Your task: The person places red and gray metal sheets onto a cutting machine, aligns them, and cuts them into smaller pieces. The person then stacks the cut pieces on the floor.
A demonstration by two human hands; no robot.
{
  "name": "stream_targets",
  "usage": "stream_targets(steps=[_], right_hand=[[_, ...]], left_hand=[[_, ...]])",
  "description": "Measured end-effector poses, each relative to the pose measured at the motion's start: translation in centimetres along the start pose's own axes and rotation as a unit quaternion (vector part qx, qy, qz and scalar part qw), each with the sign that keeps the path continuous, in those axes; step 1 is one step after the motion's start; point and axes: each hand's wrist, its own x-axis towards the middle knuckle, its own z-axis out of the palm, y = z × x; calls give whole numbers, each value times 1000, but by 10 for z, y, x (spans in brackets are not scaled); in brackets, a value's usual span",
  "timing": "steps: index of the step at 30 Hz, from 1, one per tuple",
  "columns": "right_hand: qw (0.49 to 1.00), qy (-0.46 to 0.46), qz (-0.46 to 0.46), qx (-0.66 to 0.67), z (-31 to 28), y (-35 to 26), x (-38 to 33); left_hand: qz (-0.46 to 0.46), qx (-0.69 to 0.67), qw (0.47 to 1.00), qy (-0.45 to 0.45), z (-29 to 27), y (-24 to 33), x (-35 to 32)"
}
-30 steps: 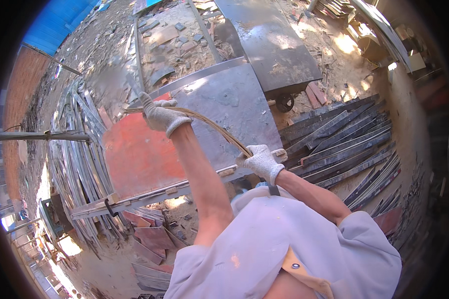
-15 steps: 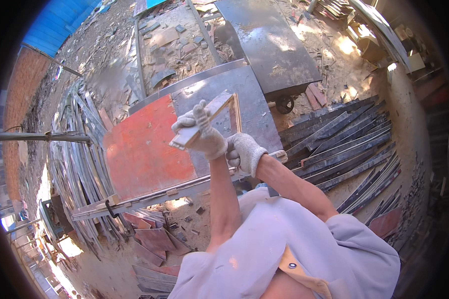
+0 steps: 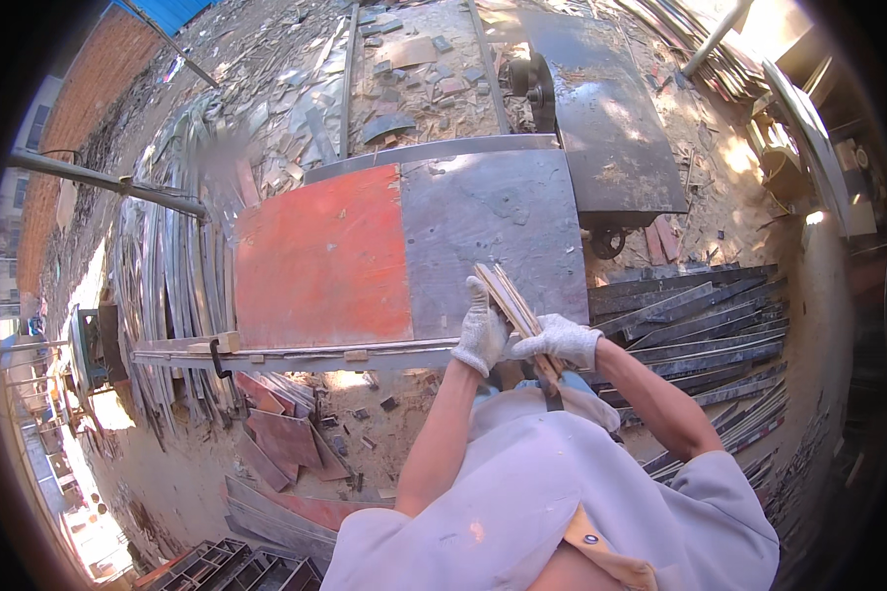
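The head-worn fisheye looks down over both hands [image 3: 480, 335] [image 3: 566, 340]

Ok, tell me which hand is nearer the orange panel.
Left: the left hand is beyond the lower right corner of the orange panel; the right hand is farther right.

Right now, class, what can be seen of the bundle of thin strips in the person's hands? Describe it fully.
The bundle of thin strips looks like wood, with pale tan edges and browner faces. The strips are narrow and lie lengthwise together, slightly fanned at the upper end. It slants from over the grey panel down toward the waist. The right hand grips it; the left hand is close beside it, contact unclear.
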Motion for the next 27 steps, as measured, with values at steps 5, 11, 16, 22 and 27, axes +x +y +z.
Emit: stream_targets(steps=[5, 11, 16, 22, 27], right_hand=[[922, -3, -309, 232, -118, -166, 5], [866, 446, -79, -211, -187, -17, 50], [942, 305, 111, -81, -137, 164, 95], [900, 429, 83, 2, -140, 142, 61], [903, 378, 23, 205, -145, 57, -6]], left_hand=[[68, 189, 956, 216, -64, 4, -9], [254, 264, 863, 347, -175, 19, -30], [262, 334, 799, 426, -201, 22, -58], [201, 441, 772, 411, -145, 62, -45], [133, 402, 839, 342, -125, 108, -39]])
